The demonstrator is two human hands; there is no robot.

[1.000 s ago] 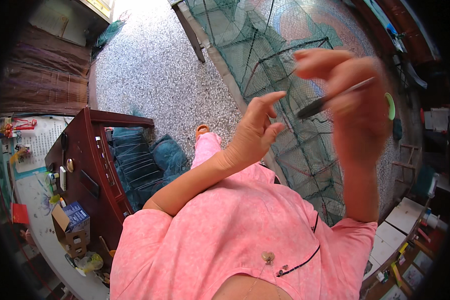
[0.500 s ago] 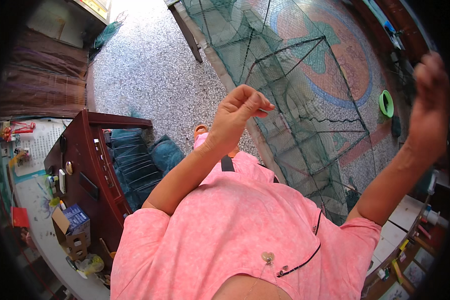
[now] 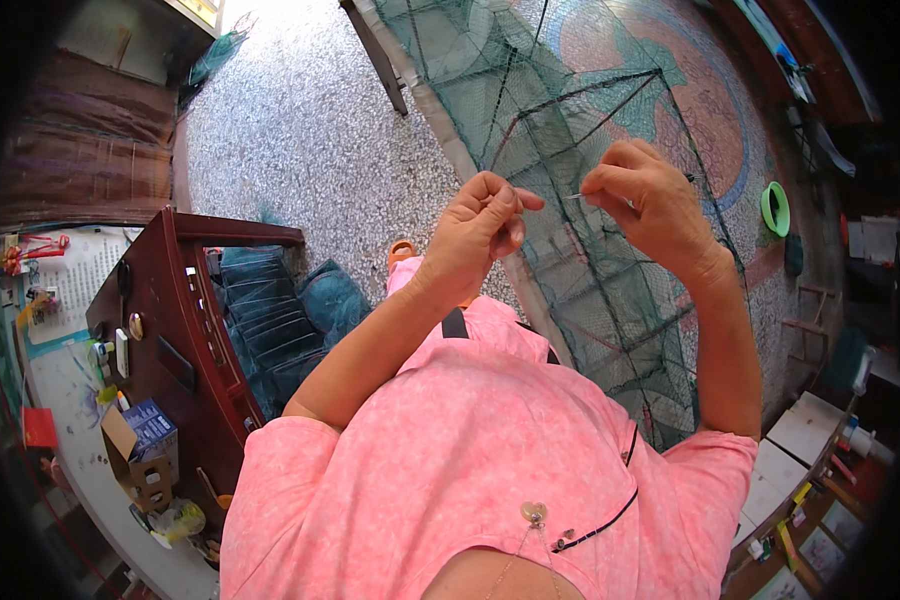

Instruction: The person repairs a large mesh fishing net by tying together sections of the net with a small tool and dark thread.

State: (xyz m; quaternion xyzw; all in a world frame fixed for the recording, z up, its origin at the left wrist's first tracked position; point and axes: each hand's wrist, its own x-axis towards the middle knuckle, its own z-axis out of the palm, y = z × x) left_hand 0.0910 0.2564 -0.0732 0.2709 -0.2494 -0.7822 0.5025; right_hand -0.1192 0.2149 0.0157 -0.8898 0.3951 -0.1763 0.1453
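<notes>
My left hand [image 3: 482, 225] is held in front of my body, thumb and fingers pinched together with the index finger pointing right. What it holds, if anything, is too small to tell. Across from it, my right hand [image 3: 648, 195] pinches a thin, pale, needle-like piece [image 3: 574, 196] that points toward the left fingers. A small gap separates the two hands. Beneath and beyond them stretches a green mesh net trap [image 3: 610, 290] with dark square frames and knotted cords. Whether either hand touches the mesh cannot be told.
Folded dark green net bundles [image 3: 260, 305] lie by a dark red wooden cabinet [image 3: 195, 300] on the left. An open cardboard box [image 3: 135, 455] stands on the table there. A light green basin [image 3: 774, 208] is at the right. Speckled floor [image 3: 300, 140] runs along the net's left side.
My right hand has swung in from the far right, coming down and left to near my left hand. The left hand has barely moved.
</notes>
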